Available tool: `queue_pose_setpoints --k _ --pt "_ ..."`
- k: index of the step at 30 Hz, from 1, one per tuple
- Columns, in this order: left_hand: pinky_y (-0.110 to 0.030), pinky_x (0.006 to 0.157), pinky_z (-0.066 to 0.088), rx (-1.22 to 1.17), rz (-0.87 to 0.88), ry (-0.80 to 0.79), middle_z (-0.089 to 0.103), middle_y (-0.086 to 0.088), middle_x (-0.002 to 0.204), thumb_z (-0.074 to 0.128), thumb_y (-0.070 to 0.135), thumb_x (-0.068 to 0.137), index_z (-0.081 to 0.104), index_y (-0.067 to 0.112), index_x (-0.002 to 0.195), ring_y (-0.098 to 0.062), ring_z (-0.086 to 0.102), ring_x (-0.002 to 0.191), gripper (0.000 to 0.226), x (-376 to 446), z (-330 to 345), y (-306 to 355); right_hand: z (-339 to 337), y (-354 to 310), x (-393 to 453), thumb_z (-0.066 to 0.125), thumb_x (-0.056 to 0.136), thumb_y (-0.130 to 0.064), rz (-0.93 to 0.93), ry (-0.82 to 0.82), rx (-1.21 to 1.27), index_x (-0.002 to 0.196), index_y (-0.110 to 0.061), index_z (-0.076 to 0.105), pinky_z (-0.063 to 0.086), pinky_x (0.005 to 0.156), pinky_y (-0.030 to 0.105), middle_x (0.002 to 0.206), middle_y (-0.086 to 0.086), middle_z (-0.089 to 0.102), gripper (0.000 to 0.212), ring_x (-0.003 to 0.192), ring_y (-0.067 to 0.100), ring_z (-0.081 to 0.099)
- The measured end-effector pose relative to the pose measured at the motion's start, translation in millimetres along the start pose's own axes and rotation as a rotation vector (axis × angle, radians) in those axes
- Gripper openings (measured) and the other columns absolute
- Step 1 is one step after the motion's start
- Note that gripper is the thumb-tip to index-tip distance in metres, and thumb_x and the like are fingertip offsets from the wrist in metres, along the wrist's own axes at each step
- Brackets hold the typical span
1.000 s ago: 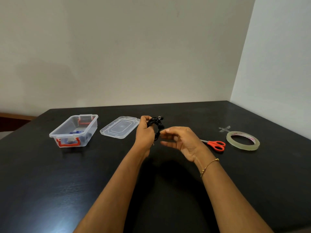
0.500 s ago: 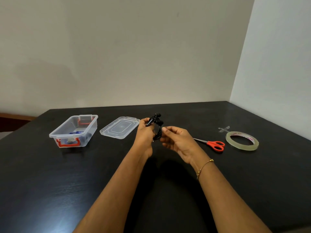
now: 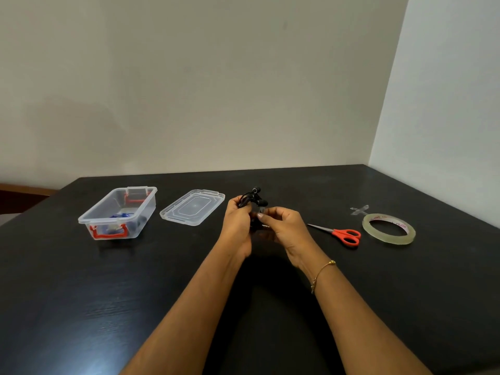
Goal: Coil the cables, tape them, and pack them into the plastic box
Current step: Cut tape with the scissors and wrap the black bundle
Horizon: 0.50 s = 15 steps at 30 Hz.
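Right hand now closed in beside left hand, both hands gripping black cable; black table, pale walls.

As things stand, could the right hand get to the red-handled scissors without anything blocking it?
Probably yes. The red-handled scissors lie flat on the black table just right of the right hand, with bare tabletop between. However, that hand's grip is busy on the coiled black earphone cable and must let go first.

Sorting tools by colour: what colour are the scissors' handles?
Red-orange handles on the scissors, with plain metal blades; the head view shows them clearly.
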State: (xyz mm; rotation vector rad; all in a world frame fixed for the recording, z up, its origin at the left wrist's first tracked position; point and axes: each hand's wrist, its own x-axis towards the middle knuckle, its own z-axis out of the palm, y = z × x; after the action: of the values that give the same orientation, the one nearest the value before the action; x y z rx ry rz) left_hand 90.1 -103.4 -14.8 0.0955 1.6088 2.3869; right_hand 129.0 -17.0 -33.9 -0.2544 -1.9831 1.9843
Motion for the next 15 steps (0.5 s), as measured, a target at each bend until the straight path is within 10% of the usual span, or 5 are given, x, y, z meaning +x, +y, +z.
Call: queue_pose_setpoints --k 15 --pt "-0.018 0.073 0.047 0.739 0.158 -0.200 0.063 0.001 0.100 0.067 0.023 0.082 0.059 0.013 0.113 -0.012 0.059 0.091 0.033 6.9 -36.4 12.4 -7.7 -2.9 3.2 0.060 0.086 -0.005 0.025 -0.067 -0.146 0.091 -0.020 0.056 0.059 0.063 0.033 0.098 0.011 0.065 0.016 0.087 0.019 0.066"
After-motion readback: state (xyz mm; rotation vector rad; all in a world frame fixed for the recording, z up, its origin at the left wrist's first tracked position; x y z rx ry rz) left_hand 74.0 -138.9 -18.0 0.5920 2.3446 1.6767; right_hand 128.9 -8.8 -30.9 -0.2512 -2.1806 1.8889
